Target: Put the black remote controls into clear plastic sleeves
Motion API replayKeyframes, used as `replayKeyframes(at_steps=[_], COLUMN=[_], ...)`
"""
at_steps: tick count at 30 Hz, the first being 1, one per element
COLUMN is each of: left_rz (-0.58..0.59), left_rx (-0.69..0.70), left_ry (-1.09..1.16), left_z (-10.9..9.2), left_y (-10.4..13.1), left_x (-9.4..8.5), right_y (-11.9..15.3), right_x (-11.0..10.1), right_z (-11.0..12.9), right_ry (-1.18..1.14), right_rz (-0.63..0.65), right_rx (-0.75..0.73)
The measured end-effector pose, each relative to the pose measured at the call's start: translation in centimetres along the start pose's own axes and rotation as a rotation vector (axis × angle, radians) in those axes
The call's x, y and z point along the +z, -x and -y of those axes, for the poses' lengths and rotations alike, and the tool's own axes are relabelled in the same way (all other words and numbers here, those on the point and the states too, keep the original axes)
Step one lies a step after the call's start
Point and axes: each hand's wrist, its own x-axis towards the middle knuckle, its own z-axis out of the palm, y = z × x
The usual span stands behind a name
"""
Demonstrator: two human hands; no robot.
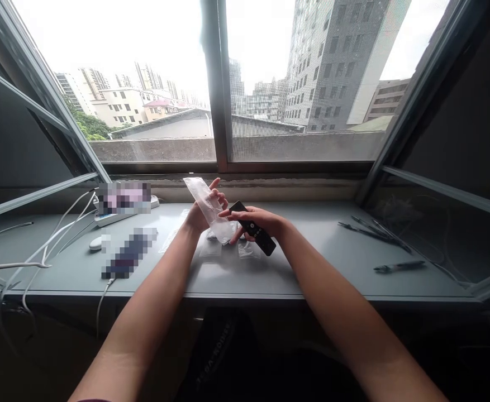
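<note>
My left hand [198, 218] is raised over the middle of the desk with its fingers partly curled around a translucent plastic sleeve [208, 207], which slants across the palm. My right hand [265, 219] grips a slim black remote control [263, 240], tilted with its lower end toward the desk's front edge. The fingertips of that hand reach the sleeve's right side. Beneath both hands, small clear plastic packets [250, 249] lie on the desk; what they contain is hard to make out.
On the grey desk [328, 273], a power strip [106, 216] with white cables, a white mouse-like object [96, 243] and a blurred dark item [127, 257] lie left. A pen [399, 267] and dark thin items [368, 233] lie right. A window frame [223, 111] stands behind.
</note>
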Motion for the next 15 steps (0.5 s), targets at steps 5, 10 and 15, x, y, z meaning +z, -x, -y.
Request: replayKeyframes(at_steps=[5,10,15], left_rz=[0.080,0.096,-0.012], left_rx=[0.048,-0.022,-0.062], left_ry=[0.041,0.012,-0.164], left_z=[0.3,-0.4,-0.1], left_y=[-0.4,-1.2,-2.4], left_x=[-0.2,-1.5,-3.2], right_y=[0.1,-0.4,-1.0], right_x=[0.0,0.0,-0.3], right_z=[-0.1,-0.2,-0.8], right_ry=[0.012,-0.069,-0.049], right_rz=[0.102,-0.030,-0.084], right_rx=[0.037,-0.053,-0.035])
